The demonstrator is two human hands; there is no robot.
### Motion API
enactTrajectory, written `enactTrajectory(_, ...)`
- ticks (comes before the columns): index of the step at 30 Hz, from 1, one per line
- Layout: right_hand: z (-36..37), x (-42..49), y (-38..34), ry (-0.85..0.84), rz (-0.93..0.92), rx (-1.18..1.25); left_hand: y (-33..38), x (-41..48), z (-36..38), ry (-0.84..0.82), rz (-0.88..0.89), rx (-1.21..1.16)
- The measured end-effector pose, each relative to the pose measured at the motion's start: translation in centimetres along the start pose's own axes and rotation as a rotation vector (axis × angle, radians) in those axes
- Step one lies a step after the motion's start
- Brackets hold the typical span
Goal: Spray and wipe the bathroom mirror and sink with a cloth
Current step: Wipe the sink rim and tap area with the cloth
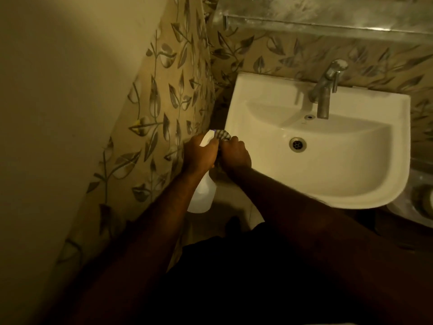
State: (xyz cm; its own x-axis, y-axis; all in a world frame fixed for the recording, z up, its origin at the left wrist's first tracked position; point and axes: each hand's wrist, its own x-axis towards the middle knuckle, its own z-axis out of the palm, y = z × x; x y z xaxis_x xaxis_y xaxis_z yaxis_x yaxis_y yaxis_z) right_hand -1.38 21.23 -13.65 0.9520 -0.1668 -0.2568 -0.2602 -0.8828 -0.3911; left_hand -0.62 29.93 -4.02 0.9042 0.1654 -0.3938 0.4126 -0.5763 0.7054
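Note:
A white spray bottle (203, 193) hangs from my left hand (201, 156), which grips its neck beside the sink's left edge. My right hand (235, 152) is closed on a grey striped cloth (222, 134), bunched up against the bottle's head. Both hands touch each other over the left rim of the white sink (257, 95). The basin has a metal drain (297, 144) and a steel tap (324, 95) at the back. The mirror's lower edge (328, 5), streaked and cloudy, shows along the top above a metal shelf (304, 25).
Leaf-patterned tiles (164, 102) cover the wall to the left and behind the sink. A plain cream wall (58, 113) fills the left side. A round pale container (419, 200) sits low at the right, below the sink.

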Motion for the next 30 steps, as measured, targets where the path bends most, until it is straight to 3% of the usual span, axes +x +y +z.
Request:
enactTrajectory(4, 0.1, -2.2, 0.8, -0.019, -0.057, -0.071, -2.7, -1.3, 0.2, -0.039, 0.001, -0.016)
enactTrajectory(11, -0.2, -6.8, 3.5, -0.045, -0.145, -0.136, -2.8, -5.0, 2.2, 0.062, -0.025, -0.063)
enactTrajectory(16, -1.6, -10.5, 7.0, -0.081, -0.173, -0.2, -2.0, -8.4, 4.5, -0.012, 0.042, -0.067)
enactTrajectory(30, -4.0, -18.8, 19.2, 0.022, 0.118, -0.137, 0.9, -15.4, 13.6, -0.24, 0.238, 0.06)
